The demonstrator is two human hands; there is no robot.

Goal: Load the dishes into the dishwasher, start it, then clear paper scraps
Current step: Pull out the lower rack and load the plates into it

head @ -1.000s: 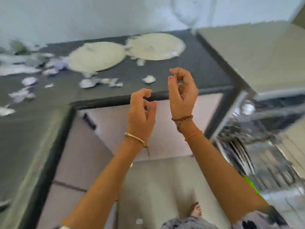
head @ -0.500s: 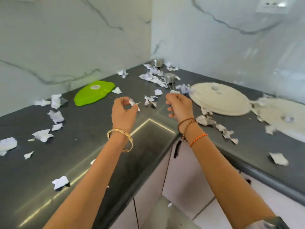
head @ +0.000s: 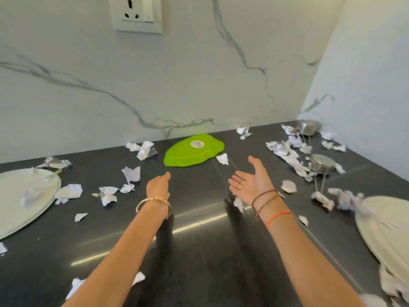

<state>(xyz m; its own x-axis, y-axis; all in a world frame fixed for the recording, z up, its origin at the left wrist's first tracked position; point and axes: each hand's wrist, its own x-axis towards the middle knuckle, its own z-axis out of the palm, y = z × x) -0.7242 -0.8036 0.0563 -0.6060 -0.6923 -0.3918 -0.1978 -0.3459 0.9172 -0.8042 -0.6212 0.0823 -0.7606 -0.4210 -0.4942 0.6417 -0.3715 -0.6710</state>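
A green leaf-shaped plate (head: 194, 150) lies upside down near the back wall on the dark countertop (head: 199, 251). Torn paper scraps (head: 131, 173) are scattered over the counter. A pale round plate (head: 24, 200) lies at the left edge and another pale plate (head: 385, 227) at the right, both with scraps on them. Two small steel bowls (head: 322, 162) stand at the back right among scraps. My left hand (head: 158, 185) reaches forward over the counter, fingers extended, holding nothing. My right hand (head: 252, 180) is spread open, palm turned inward, empty, just short of the green plate.
A marble backsplash with a wall socket (head: 137, 14) runs behind the counter, meeting a side wall at the right corner. A dense strip of scraps (head: 287, 156) lies beside the steel bowls. Bare dark counter lies between my forearms.
The view swung from the dishwasher and counter corner to face the back wall. Both hands, earlier raised with curled fingers, the left pinching a scrap, are now lowered and spread open toward the green plate.
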